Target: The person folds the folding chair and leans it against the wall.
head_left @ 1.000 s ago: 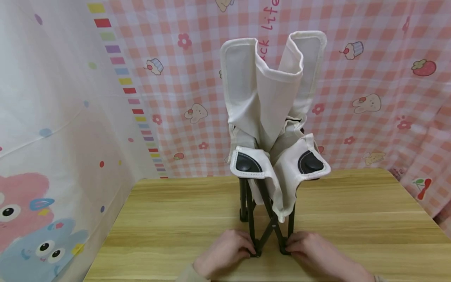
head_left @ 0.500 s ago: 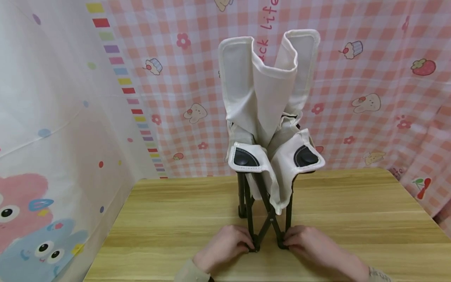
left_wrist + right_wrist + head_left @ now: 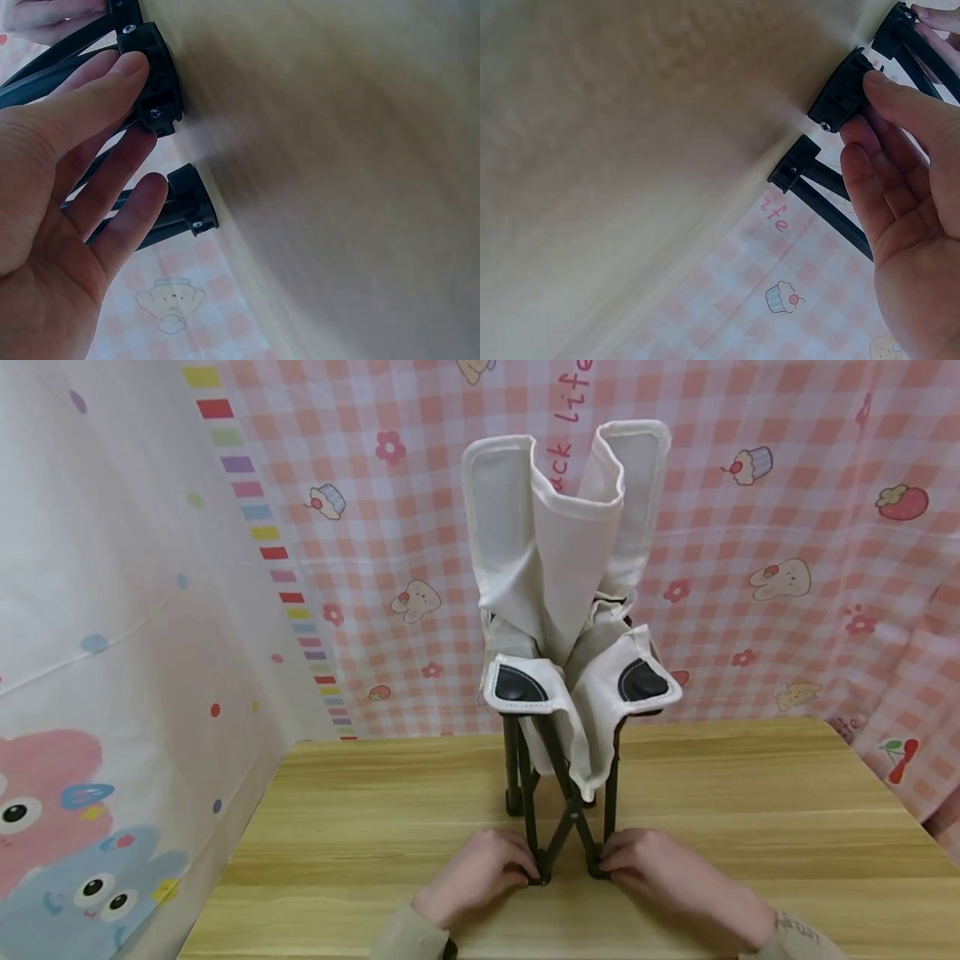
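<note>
A folding chair with an off-white fabric seat (image 3: 577, 560) stands upright and mostly folded on the wooden table. Its fabric bunches in a deep V above crossed black legs (image 3: 573, 817). At the near left foot (image 3: 159, 82), my left hand (image 3: 487, 870) holds on with thumb and fingers. My right hand (image 3: 660, 867) grips the near right foot (image 3: 838, 94) between thumb and fingers. Behind these, a rear foot (image 3: 196, 199) shows in the left wrist view and another rear foot (image 3: 793, 161) in the right wrist view; neither is touched.
The wooden table (image 3: 360, 827) extends to both sides of the chair. Directly behind the chair hangs a pink checked cloth (image 3: 375, 543). A white cloth with cartoon figures (image 3: 150, 635) borders the table's left side.
The chair has slid away from me and slightly left across the table, and both hands have moved along with its near feet. The grips look the same.
</note>
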Motion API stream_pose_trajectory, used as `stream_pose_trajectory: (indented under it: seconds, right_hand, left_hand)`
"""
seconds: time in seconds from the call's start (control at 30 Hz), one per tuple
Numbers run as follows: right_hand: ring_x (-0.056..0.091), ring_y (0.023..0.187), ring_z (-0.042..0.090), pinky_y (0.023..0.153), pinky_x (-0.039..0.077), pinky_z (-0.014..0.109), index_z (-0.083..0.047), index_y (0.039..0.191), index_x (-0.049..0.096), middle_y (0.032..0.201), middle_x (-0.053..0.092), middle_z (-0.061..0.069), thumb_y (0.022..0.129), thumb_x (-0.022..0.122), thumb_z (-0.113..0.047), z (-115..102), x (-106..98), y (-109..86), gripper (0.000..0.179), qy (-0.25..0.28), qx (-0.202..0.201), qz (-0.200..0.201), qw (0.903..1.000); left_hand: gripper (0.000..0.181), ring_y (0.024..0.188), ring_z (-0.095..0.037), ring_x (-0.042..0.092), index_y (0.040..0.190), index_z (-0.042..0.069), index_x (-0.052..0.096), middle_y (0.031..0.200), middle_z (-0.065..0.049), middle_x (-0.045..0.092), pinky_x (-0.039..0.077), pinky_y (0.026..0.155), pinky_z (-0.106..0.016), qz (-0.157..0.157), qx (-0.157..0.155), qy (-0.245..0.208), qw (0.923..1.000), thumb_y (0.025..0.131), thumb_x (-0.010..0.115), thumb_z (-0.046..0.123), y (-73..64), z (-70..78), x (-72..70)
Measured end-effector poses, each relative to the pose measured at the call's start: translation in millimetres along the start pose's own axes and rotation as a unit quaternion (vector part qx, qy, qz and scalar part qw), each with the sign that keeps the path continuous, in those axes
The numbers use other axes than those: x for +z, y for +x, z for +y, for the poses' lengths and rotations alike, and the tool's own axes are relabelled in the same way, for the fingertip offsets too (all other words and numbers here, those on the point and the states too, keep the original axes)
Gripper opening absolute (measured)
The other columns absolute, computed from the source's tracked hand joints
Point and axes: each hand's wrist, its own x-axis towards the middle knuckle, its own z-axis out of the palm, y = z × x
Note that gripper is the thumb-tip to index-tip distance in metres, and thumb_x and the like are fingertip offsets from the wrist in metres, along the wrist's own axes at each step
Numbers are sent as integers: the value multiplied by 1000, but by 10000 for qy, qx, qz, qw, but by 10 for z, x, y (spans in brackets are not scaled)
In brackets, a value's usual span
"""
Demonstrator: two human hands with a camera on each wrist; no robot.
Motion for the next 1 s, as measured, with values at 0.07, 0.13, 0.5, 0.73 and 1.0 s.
stream_pose_trajectory:
  seconds: [0.07,0.13,0.5,0.73,1.0]
  right_hand:
    - [75,89,11,77,67,24,-15,95,84,99,79,-2,82,83,-1,13,-2,17,19,-40,18,10,10000]
    - [75,89,11,77,67,24,-15,94,84,98,79,-2,81,84,-1,26,0,33,19,-82,19,18,10000]
    - [77,92,16,81,68,25,-13,98,84,102,80,2,83,83,-1,85,-3,121,19,67,245,-264,9993]
    - [77,93,18,82,69,26,-11,99,83,103,80,4,83,82,0,125,-6,163,20,83,355,-332,9988]
    - [77,91,18,81,69,28,-11,97,84,101,80,3,82,83,0,193,6,225,18,-32,279,-239,9993]
  left_hand:
    - [11,103,-4,75,97,20,84,105,7,82,60,98,-13,7,-45,53,10000,88,84,13,12,-9,0]
    - [11,102,-4,75,97,20,84,105,7,82,60,97,-13,21,-66,96,9999,88,84,14,22,-18,-5]
    - [10,104,-7,75,95,18,84,106,4,82,61,99,-16,-34,-368,-316,9988,88,83,12,92,-104,-18]
    - [11,106,-7,75,96,19,84,107,5,82,61,99,-17,-34,-499,-403,9979,88,83,12,137,-157,-8]
    - [11,107,-9,76,96,18,84,109,4,82,62,100,-19,-19,-661,-474,9967,88,83,11,188,-191,-43]
